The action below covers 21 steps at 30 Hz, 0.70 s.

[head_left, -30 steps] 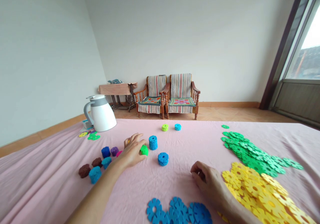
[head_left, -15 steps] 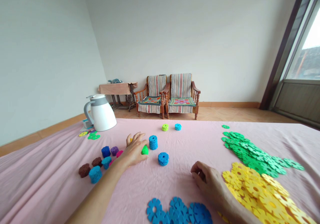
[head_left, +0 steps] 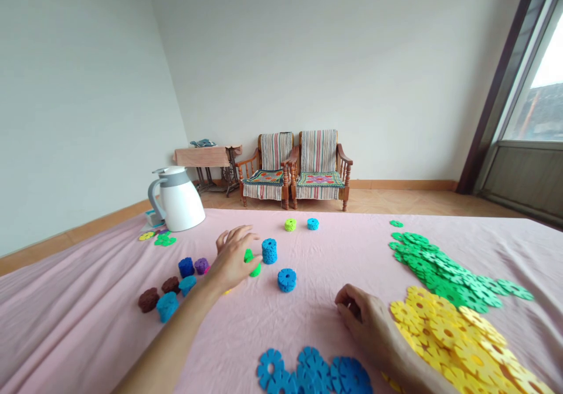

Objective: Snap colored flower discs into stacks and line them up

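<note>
My left hand reaches over the left-middle of the table, its fingers spread. Between its thumb and fingers stand green flower-disc stacks; the thumb looks close to them, though I cannot tell whether it touches. Just right of that hand are a tall blue stack and a shorter blue stack. My right hand rests on the cloth with fingers curled in, nothing visible inside. It lies beside a heap of yellow flower discs. Loose blue discs lie near the front edge.
Brown stacks, light-blue stacks, a dark-blue stack and a purple stack stand at left. A white jug is behind them. Green discs spread at right. Lime and blue stacks stand farther back.
My left hand has shifted slightly left and its fingers have lifted and spread, showing more of the green stacks. A bit of yellow now shows beneath the wrist. My right hand stays put.
</note>
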Available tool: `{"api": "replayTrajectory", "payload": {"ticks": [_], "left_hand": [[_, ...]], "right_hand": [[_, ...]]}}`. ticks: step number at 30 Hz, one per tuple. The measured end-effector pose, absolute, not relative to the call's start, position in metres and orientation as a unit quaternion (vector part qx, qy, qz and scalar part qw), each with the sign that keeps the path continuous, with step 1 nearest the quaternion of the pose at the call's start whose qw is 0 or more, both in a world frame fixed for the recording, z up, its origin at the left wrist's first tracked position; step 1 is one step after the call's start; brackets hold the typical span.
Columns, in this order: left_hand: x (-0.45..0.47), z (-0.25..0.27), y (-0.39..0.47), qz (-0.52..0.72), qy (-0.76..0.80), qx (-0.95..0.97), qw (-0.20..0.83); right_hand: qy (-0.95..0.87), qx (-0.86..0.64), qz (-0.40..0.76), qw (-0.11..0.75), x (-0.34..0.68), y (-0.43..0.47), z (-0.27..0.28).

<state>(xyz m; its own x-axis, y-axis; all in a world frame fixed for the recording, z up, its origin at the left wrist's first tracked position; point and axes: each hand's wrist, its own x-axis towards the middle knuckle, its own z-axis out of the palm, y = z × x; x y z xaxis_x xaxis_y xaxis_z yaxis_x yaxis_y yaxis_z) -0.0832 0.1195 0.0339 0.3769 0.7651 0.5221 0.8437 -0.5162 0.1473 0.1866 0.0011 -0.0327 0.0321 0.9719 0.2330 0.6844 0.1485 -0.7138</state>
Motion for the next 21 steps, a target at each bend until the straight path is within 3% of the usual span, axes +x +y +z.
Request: {"api": "replayTrajectory", "payload": {"ticks": [3, 5, 8, 10, 16, 21], "left_hand": [[-0.08, 0.047, 0.106, -0.406, -0.504, -0.762, 0.006], [-0.076, 0.047, 0.092, -0.463, -0.506, -0.721, -0.101], [-0.068, 0.029, 0.069, -0.489, -0.482, -0.673, -0.274], [-0.066, 0.011, 0.055, -0.483, -0.489, -0.648, -0.327], [-0.068, -0.024, 0.04, -0.417, -0.528, -0.645, -0.363], [-0.068, -0.031, 0.044, -0.443, -0.525, -0.641, -0.343]], "right_hand": [[-0.668, -0.619, 0.194, 0.364, 0.187, 0.002, -0.033], [-0.67, -0.619, 0.193, 0.363, 0.188, 0.003, -0.032], [-0.671, -0.62, 0.203, 0.352, 0.186, 0.004, -0.029], [-0.68, -0.612, 0.202, 0.35, 0.181, 0.003, -0.025], [-0.743, -0.514, 0.193, 0.384, 0.151, 0.005, 0.0], [-0.74, -0.506, 0.209, 0.391, 0.119, 0.023, 0.015]]}}
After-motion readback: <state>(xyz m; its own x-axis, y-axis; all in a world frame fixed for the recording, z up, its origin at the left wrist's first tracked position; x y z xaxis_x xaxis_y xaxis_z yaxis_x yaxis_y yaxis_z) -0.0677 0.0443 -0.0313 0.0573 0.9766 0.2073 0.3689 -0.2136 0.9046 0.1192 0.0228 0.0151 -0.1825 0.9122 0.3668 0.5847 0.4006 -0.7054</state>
